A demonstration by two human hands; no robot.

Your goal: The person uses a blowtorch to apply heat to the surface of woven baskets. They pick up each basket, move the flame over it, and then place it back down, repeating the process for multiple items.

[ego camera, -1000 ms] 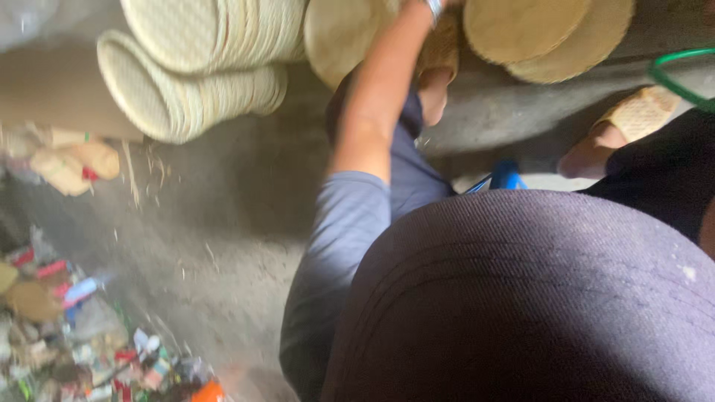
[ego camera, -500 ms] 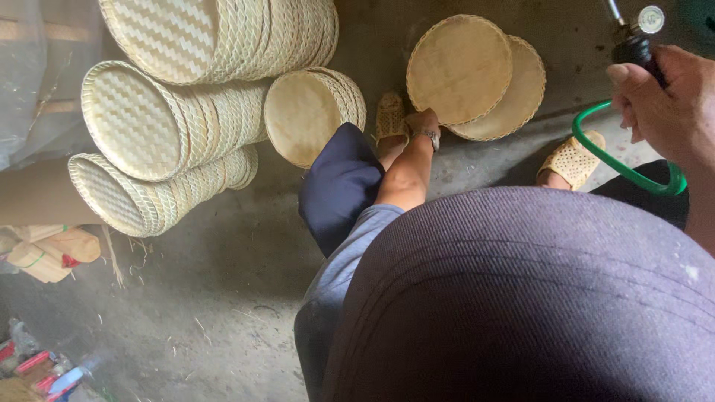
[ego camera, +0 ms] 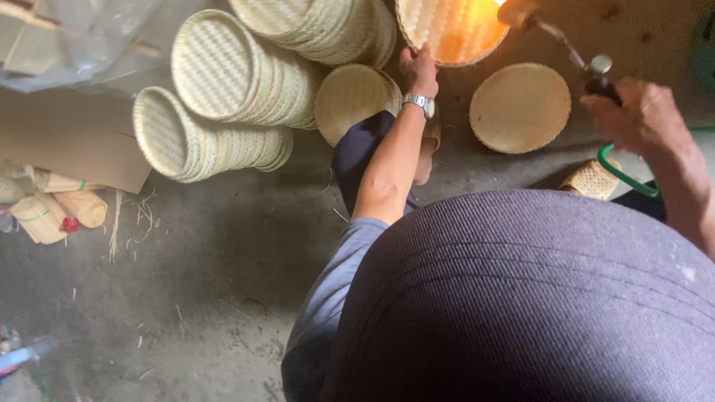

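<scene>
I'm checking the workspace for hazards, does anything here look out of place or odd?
Yes. The right hand holds a torch whose flame glows orange inside the woven tray that the left hand grips by its rim. Stacks of woven trays lie tipped on their sides nearby, and straw scraps litter the floor.

Dusty grey concrete floor (ego camera: 186, 283) (straw-littered), dim light.

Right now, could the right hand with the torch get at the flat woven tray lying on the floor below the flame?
Probably yes. The right hand holds the torch just beside the flat woven tray, with nothing between them. The left hand is busy on the tilted basket above it.
</scene>
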